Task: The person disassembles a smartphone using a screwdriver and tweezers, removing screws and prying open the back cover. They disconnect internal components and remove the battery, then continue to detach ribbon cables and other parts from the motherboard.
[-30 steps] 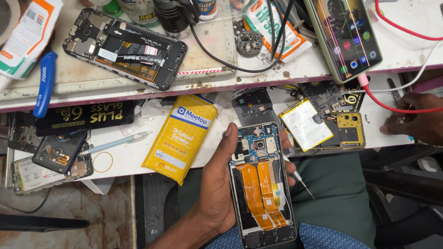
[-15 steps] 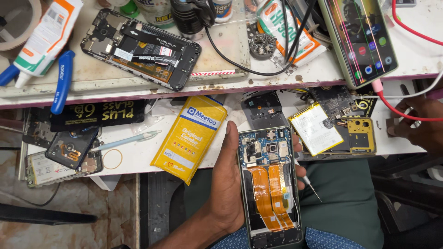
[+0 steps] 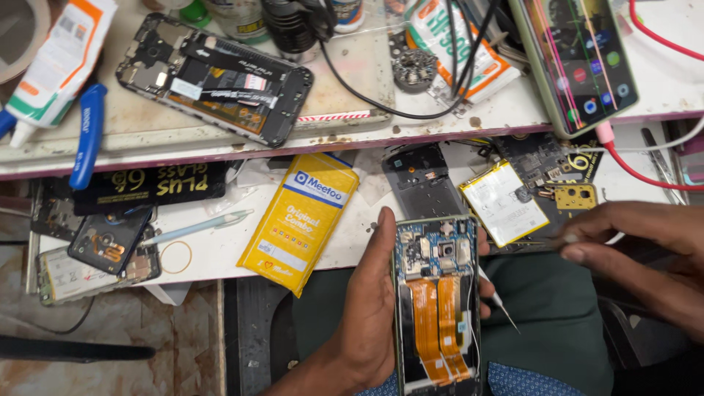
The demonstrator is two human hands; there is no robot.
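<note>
My left hand (image 3: 370, 308) grips an opened phone (image 3: 436, 308) upright over my lap. Its back is off, showing a blue circuit board with a camera at the top and two orange flex cables below. A thin pointed tool (image 3: 499, 304) sticks out from under the fingers on the phone's right side. My right hand (image 3: 638, 246) reaches in from the right, its fingertips pinched on a thin metal tool (image 3: 539, 241). That tool lies just below a white phone battery (image 3: 502, 202) on the lower shelf.
A yellow parts packet (image 3: 301, 220) lies left of the phone. Another opened phone (image 3: 216, 77) rests on the upper bench, and a lit phone (image 3: 579, 55) on a red cable sits at top right. Blue-handled pliers (image 3: 86, 136), glue tubes, black cables and phone parts crowd both levels.
My right hand has come in from the right edge, down and left toward the battery. The view has shifted a little, while the left hand keeps the phone in the same grip.
</note>
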